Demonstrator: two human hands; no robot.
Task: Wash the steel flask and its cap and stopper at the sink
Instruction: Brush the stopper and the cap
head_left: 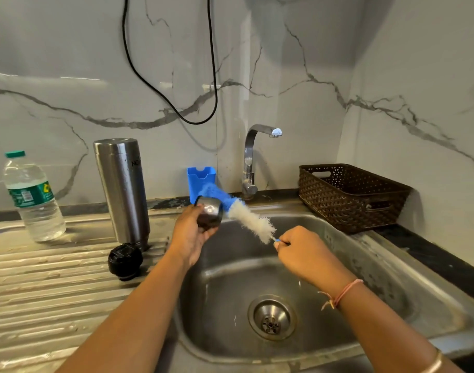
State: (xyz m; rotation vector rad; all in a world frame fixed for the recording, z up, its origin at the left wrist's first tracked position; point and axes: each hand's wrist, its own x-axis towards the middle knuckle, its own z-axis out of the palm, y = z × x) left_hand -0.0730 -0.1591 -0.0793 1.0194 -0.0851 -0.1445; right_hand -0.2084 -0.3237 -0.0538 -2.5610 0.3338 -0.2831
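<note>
Head view: left hand [191, 236] grips cap [209, 213], right hand [303, 254] pinches brush [248, 218] handle. Cap-scrubbing step, likely; next needs bristles worked inside.

steel flask [122, 189]: dark printed letters are showing high on its body, towards its right edge; "NO" is reading clearly, and the rest of the word is curving out of sight.
water bottle [31, 195]: a green label is wrapping round its middle, carrying a barcode panel on the left and a yellow-green emblem on the right; the print on it is coming out too small and blurred to read.
</note>
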